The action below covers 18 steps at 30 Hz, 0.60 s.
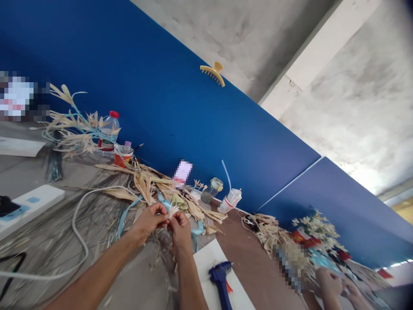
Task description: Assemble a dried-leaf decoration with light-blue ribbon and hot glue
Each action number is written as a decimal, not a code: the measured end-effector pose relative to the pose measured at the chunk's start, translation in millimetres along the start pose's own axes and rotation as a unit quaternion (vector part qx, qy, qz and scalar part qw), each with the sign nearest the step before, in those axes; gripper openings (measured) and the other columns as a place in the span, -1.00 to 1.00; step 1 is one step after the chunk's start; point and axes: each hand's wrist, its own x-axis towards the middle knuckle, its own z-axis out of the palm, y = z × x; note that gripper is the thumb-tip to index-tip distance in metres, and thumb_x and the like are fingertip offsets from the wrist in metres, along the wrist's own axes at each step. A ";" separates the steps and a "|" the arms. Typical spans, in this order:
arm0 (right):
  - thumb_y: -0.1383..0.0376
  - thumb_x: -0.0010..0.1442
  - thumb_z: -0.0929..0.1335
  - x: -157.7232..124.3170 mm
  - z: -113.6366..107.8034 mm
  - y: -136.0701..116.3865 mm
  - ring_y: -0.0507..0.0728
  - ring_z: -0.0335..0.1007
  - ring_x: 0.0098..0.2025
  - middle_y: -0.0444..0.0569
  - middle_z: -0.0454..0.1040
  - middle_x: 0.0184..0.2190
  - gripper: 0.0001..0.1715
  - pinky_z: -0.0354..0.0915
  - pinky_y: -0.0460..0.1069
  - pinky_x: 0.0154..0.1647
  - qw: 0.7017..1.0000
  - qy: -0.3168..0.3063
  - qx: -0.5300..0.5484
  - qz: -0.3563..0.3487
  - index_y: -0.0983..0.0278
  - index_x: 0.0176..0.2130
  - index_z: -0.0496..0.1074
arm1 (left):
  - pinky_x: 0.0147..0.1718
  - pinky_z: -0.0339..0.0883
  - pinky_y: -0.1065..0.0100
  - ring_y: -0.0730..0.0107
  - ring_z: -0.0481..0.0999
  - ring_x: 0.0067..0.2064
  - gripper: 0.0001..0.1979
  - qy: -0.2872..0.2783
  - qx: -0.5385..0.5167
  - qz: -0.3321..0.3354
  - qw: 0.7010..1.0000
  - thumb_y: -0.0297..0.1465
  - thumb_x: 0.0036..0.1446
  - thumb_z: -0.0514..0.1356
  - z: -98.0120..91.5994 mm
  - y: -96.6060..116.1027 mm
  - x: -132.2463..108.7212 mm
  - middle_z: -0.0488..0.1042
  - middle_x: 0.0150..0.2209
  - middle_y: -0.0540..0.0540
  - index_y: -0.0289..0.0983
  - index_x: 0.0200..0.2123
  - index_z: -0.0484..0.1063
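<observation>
A small bunch of pale strips (173, 210) is held just above the littered table, in the gap between the person's two hands. The left hand (149, 223) pinches it near its base between thumb and fingertips, and the right hand (180, 229) grips it from the other side, the fingers of both almost meeting. Behind and around them lie dried husks (142, 183) in a loose heap, with a light blue ribbon (125, 218) just beside the left forearm. Near the right forearm, a dark blue glue gun (220, 282) rests on a white board (211, 254). To the left, a white cable (76, 215) curves past a power strip (41, 202). Farther back stand an orange-red cup (120, 160), a red-capped bottle (112, 125) and blue-stemmed husk flowers (80, 125), before a blue partition (180, 99) with a yellow claw clip (214, 74) at its upper edge. At far right, a co-worker's hands (332, 284) are close together
</observation>
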 end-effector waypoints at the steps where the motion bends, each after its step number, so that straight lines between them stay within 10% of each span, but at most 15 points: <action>1: 0.25 -0.12 0.35 -0.5 -0.2 -0.5 -0.06 0.10 -0.64 -0.28 0.27 -0.66 -0.85 0.07 -0.14 -0.59 1.000 0.001 -0.004 -0.002 0.26 -0.51 0.28 | -0.53 0.23 0.47 0.51 0.37 -0.56 -0.76 0.001 0.005 0.002 1.000 -0.43 -0.32 0.30 0.5 0.8 -0.6 0.34 -0.62 0.09 -0.28 -0.57 0.25; 18: 0.27 -0.07 0.31 -3.0 -1.3 -9.6 -0.04 0.15 -0.62 -0.24 0.29 -0.64 -0.90 0.13 -0.12 -0.57 0.996 0.020 -0.080 -0.033 0.27 -0.52 0.30 | -0.49 0.21 0.43 0.42 0.37 -0.53 -0.95 0.011 0.161 0.092 0.983 -0.51 -0.16 0.14 2.9 -3.5 -1.3 0.39 -0.60 0.05 -0.25 -0.56 0.36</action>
